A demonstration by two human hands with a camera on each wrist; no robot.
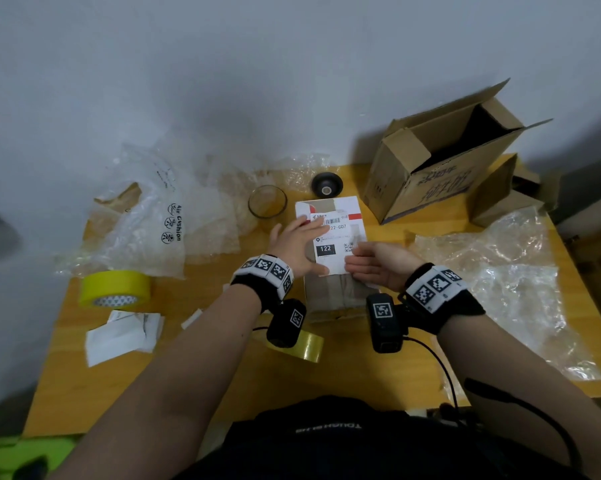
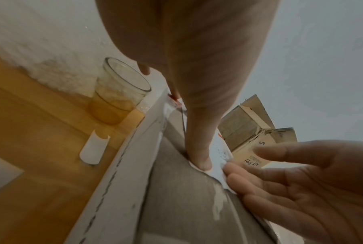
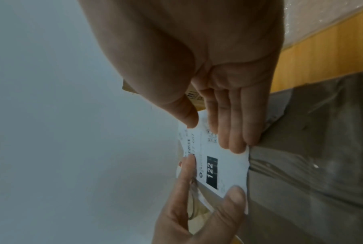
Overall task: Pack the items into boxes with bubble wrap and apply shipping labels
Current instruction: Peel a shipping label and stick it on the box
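Both hands [image 1: 301,245] on shipping label [image 1: 337,237] (sealed box [image 1: 330,292])

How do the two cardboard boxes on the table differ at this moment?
The small box under the hands lies flat and closed, with clear tape over its top; the large box at the back right stands with its flaps open.
The small box carries a white shipping label that the left hand and right hand press on; no such label shows on the large box, only printing on its side.
Both are brown cardboard on the wooden table.
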